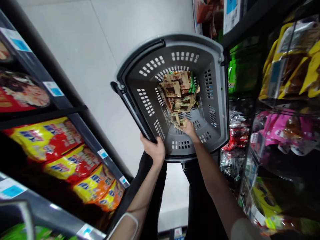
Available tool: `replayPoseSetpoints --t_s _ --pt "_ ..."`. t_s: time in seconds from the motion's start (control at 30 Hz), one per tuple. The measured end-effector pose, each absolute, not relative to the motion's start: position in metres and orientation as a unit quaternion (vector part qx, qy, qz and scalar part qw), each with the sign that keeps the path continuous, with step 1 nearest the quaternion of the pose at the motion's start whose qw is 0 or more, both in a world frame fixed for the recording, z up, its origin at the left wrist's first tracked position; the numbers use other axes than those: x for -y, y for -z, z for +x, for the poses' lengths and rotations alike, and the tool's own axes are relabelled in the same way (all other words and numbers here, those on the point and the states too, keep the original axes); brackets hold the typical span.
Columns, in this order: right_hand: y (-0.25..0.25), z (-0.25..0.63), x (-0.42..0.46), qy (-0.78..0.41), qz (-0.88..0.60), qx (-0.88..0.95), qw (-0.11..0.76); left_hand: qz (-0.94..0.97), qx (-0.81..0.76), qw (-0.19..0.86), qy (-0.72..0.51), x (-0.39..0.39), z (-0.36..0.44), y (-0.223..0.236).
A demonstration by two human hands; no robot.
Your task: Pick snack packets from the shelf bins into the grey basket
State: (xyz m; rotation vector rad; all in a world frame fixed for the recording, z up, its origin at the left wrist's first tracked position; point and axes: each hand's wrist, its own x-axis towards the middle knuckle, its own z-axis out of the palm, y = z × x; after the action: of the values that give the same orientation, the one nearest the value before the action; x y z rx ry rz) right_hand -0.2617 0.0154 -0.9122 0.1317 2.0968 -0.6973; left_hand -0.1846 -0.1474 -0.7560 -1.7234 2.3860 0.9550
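Observation:
A grey plastic shopping basket (208, 133) with slotted walls hangs in front of my legs. My left hand (154, 148) is wrapped round its near left rim, fingers outside and thumb over the edge. Inside, my right hand (189, 129) reaches down to the bottom and closes on a small beige snack packet (183, 123). Several more beige and brown snack packets (172, 88) lie heaped at the far side of the basket, with a strip of green packaging (192, 83) among them. The black handle (135, 115) is folded down along the left rim.
Shelves with price tags (53, 88) stand on the left, holding red and yellow bags (57, 136). Close on the right, a rack carries yellow packs (287, 66) and pink packs (282, 130). Between them runs a pale tiled floor (75, 36).

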Motion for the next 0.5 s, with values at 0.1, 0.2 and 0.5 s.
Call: replayPoseSetpoints --t_s 0.1,0.2,0.5 --pt "0.881 -0.263 -0.026 0.259 0.071 -0.855 0.444 -0.556 -0.750 0.047 -0.356 0.152 -0.187 0.744" --pt "0.833 -0.264 -0.041 0.236 0.099 -0.865 0.431 -0.567 -0.729 0.056 -0.379 0.150 -0.191 0.716" --pt "0.592 -0.295 -0.032 0.490 0.185 -0.796 0.305 -0.527 -0.629 0.125 -0.558 0.121 -0.218 0.550"
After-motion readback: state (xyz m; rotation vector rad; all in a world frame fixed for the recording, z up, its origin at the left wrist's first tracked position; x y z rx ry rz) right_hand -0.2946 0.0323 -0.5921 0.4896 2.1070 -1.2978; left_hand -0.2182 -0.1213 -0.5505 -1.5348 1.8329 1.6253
